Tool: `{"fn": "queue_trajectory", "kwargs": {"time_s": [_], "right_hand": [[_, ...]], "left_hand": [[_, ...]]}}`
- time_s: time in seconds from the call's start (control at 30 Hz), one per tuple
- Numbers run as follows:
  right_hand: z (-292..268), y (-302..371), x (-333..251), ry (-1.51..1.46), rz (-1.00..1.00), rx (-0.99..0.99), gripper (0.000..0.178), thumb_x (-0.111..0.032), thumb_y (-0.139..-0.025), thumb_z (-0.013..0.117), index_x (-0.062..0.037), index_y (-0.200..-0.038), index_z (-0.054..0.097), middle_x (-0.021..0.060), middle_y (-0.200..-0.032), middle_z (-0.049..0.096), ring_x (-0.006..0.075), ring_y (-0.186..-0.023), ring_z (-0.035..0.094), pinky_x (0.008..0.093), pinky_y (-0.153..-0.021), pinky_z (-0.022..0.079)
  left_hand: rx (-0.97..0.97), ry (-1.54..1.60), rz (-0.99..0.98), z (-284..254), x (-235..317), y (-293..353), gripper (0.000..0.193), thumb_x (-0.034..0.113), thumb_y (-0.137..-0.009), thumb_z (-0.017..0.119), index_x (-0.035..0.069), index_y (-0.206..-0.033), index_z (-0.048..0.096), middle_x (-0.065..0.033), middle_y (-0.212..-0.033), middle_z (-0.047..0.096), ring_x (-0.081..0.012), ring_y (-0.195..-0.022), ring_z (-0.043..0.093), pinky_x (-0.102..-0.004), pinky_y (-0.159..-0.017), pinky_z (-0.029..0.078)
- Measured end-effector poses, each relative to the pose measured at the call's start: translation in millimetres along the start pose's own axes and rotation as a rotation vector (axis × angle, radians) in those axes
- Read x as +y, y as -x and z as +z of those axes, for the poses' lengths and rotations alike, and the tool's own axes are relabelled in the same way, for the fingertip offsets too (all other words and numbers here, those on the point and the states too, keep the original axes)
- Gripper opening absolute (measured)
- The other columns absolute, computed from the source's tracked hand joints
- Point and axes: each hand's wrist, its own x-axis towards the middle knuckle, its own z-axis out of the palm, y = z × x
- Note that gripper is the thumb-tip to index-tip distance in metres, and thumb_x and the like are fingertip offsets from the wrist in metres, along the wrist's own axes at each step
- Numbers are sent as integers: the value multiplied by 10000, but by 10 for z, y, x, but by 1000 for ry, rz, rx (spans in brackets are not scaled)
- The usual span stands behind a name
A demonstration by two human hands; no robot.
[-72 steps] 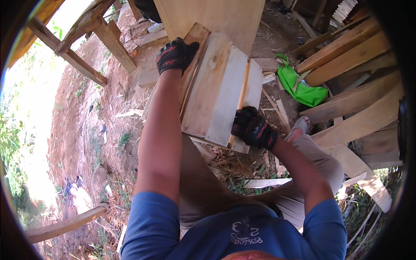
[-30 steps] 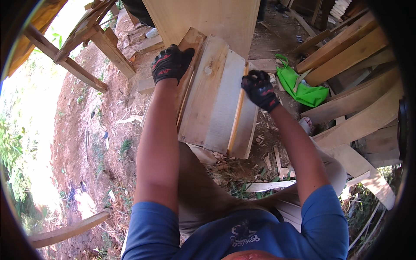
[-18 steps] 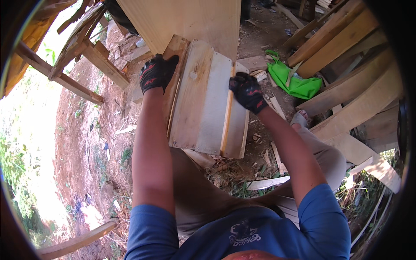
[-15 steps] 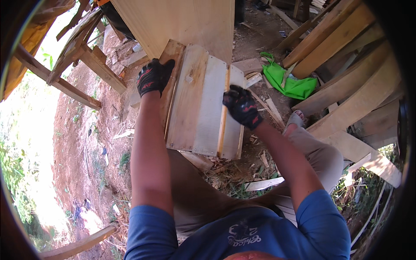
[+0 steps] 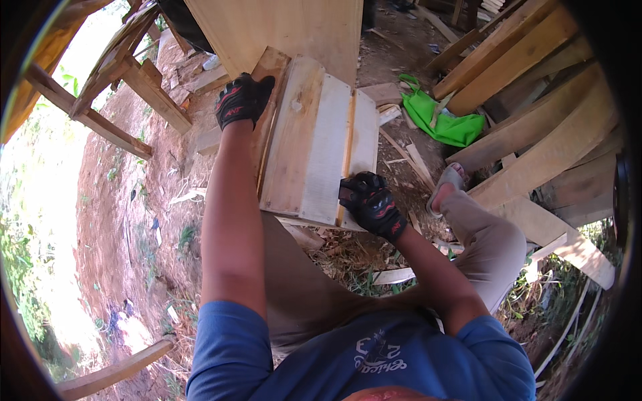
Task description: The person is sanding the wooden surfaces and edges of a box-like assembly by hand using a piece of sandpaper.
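A box-like wooden piece (image 5: 294, 150) of pale planks with nail heads along its edges rests in front of me, tilted, by my knees. A narrow raised strip (image 5: 350, 127) runs lengthwise near its right side. My left hand (image 5: 242, 101), in a black glove with red marks, is closed over the far part of the brown board (image 5: 269, 83) on the left side. On the near right part of the planks lies my right hand (image 5: 372, 206), gloved alike, its fingers curled beside the strip. Whatever may be under those fingers is hidden.
A large plywood sheet (image 5: 287, 33) stands just beyond the piece. To the right are a green bag (image 5: 445, 123) and stacked planks (image 5: 528, 127). Wood scraps (image 5: 418, 164) litter the ground. A wooden frame (image 5: 144, 90) stands at far left, above a dirt slope.
My right hand has slid along the strip toward me, from its middle to near the close end. The left hand keeps its hold; the wooden piece appears slightly higher in view.
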Motion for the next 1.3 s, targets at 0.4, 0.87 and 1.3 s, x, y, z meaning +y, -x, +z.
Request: {"fn": "queue_trajectory", "kwargs": {"time_s": [0.4,0.87,1.3], "right_hand": [[170,86,-219,-50,186,231,302,-322,-929,765,-227,-1212,721,126,-1528,551,387,-1302,564,555,-1091,463],[124,-1706,1549,278,352,110,448,-517,-1051,552,-195,-1288,755,154,-1422,563,388,-1292,552,502,-1103,468],[83,-1652,1479,156,404,-220,469,-467,-1135,350,-208,-1340,684,170,-1143,780,407,-1048,745,574,-928,567]], "left_hand": [[43,-44,33,2,-80,-22,696,687,-967,611,58,-1241,728,-249,-1274,738,-417,-1236,685,-536,-1021,549],[-25,-14,-29,30,-103,-72,703,688,-955,621,96,-1320,718,-230,-1361,712,-404,-1280,673,-520,-1072,537],[-58,-34,11,2,-94,-94,768,713,-966,585,98,-1423,648,-240,-1315,732,-438,-1253,678,-549,-1054,536]]}}
